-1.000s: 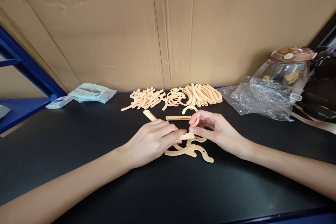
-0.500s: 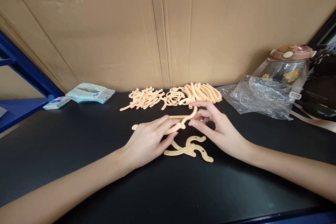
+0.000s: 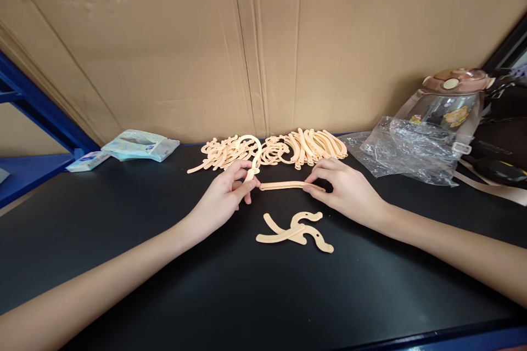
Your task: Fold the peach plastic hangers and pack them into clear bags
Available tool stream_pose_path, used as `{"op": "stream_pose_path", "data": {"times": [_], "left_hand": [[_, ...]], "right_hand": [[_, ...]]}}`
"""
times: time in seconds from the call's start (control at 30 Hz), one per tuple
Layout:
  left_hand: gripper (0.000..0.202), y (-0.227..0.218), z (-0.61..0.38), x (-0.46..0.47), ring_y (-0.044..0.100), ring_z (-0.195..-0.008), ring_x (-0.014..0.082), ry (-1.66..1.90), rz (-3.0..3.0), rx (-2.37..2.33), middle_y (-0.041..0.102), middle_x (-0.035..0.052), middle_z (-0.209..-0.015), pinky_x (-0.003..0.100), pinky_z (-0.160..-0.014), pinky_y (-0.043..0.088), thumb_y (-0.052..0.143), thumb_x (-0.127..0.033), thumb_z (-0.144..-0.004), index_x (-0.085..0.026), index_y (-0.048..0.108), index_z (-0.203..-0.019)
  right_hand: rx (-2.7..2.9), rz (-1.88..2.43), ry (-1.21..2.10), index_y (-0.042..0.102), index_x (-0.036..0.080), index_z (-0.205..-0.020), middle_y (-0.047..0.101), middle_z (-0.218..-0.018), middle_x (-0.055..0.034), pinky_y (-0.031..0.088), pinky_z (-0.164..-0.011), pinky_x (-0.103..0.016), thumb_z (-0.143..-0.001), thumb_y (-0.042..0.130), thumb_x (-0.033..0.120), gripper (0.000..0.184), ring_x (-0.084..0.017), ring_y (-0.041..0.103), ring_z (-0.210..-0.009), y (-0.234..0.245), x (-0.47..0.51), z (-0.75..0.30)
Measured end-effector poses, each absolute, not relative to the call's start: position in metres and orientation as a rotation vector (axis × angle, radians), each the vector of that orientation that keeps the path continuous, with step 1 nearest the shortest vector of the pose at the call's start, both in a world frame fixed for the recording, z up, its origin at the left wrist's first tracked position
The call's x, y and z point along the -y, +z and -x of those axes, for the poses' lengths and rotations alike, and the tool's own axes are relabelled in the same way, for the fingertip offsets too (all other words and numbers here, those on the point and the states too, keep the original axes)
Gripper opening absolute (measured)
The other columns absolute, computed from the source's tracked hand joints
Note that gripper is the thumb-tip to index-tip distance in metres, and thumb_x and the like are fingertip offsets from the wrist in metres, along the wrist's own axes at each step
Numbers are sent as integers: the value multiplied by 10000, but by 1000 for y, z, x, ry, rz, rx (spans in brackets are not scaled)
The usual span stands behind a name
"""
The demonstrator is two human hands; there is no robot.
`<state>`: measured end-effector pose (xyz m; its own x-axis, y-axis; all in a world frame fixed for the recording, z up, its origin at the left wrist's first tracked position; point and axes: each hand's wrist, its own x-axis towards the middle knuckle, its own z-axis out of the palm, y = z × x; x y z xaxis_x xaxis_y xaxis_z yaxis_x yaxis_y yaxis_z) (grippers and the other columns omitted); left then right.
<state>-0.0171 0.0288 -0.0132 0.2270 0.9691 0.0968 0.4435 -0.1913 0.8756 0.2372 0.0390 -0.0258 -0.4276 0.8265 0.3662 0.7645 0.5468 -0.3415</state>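
Observation:
My left hand (image 3: 228, 186) is closed on a beige plastic hanger hook (image 3: 257, 153), pinched at its lower end, with its round curve standing up. Opposite it, my right hand (image 3: 343, 184) pinches one end of a long, slightly curved hanger arm (image 3: 284, 185). The arm's other end reaches close to my left fingertips; whether they touch I cannot tell. Nearer to me on the table lie two beige hook-shaped hanger pieces (image 3: 321, 241), overlapping with slim curved arms (image 3: 278, 238).
Along the back are a pile of small beige pieces (image 3: 224, 154) and a pile of curved arms (image 3: 319, 147). A tissue pack (image 3: 142, 144) lies at left. A crumpled clear plastic bag (image 3: 415, 151) and a bottle (image 3: 444, 104) stand at right on the black table (image 3: 185, 301).
My hands have moved apart. The left has tilted the hook upright and away to the left; the right has gone from near the hook to the long arm's right end.

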Motion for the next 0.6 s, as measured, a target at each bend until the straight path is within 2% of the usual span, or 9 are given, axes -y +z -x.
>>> {"op": "stream_pose_path", "data": {"times": [0.13, 0.23, 0.3, 0.37, 0.43, 0.6], "left_hand": [[309, -6, 19, -32, 550, -570, 93, 835, -1591, -1314, 632, 13, -862, 185, -442, 404, 586, -292, -819, -188, 477, -1089], [329, 2, 21, -33, 557, -611, 101, 757, -1479, -1338, 633, 13, -872, 201, -489, 440, 647, -302, -807, -178, 525, -1086], [259, 5, 22, -33, 560, -627, 102, 757, -1392, -1319, 640, 15, -878, 203, -509, 456, 655, -312, -824, -172, 564, -1023], [172, 6, 22, -34, 559, -614, 103, 781, -1278, -1281, 641, 22, -865, 202, -501, 460, 593, -317, -884, -163, 583, -959], [171, 7, 21, -34, 561, -601, 105, 782, -1170, -1248, 637, 35, -850, 203, -483, 456, 503, -297, -939, -149, 588, -940], [194, 9, 17, -33, 574, -629, 93, 779, -1006, -1214, 619, 39, -874, 206, -541, 500, 390, -210, -987, -142, 567, -945]], "right_hand": [[2133, 1319, 376, 654, 207, -763, 670, -890, -23, 442, -750, -328, -850, 539, 245, 150, -185, 605, -827, -22, -38, -236], [2016, 1278, 546, 664, 200, -783, 685, -844, -19, 424, -699, -313, -860, 544, 333, 195, -169, 583, -744, -23, -42, -237], [1906, 1218, 678, 669, 197, -758, 670, -765, -15, 410, -659, -301, -850, 573, 437, 274, -158, 555, -688, -25, -46, -238], [1759, 1135, 823, 661, 191, -697, 642, -699, -15, 414, -656, -291, -816, 613, 523, 356, -151, 542, -674, -26, -49, -238], [1610, 1064, 958, 657, 181, -658, 629, -685, -19, 428, -668, -279, -782, 648, 567, 406, -140, 536, -674, -27, -51, -239], [1387, 977, 1255, 647, 173, -776, 634, -653, -14, 455, -642, -257, -808, 634, 580, 409, -119, 552, -612, -25, -50, -238]]}}
